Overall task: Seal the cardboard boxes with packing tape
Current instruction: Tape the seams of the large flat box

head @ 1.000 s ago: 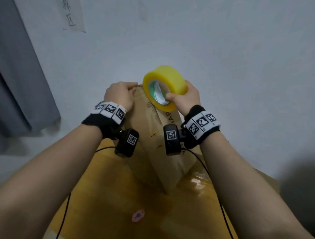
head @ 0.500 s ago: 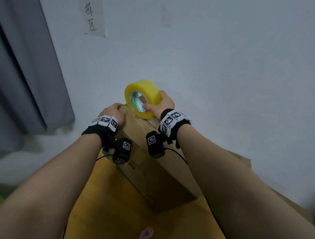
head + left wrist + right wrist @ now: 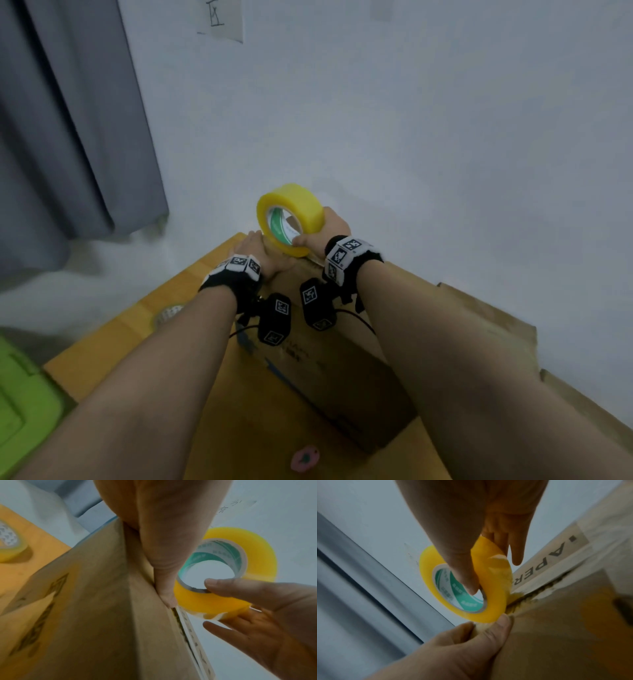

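A brown cardboard box (image 3: 342,373) lies on the wooden table (image 3: 113,346), running away from me. At its far end my left hand (image 3: 258,246) grips the top edge, thumb along the flap seam (image 3: 164,588), thumb and forefinger curled over the corner (image 3: 488,624). My right hand (image 3: 308,236) holds the yellow tape roll (image 3: 289,219) upright just beyond it, thumb inside the green core (image 3: 467,582), fingers round the outside. The roll (image 3: 489,596) touches the box end beside printed tape (image 3: 547,561) on the seam. A loose tape strip is not clearly visible.
A second tape roll (image 3: 168,313) sits on the table to the left. A small pink object (image 3: 305,457) lies near the front. Flattened cardboard (image 3: 496,329) lies along the wall at right. A green bin (image 3: 24,394) and a grey curtain (image 3: 68,120) are at left.
The head view has pulled back and swung left, so the hands look smaller and farther off. Both hands and the roll stay together at the box's far end; the grips look the same.
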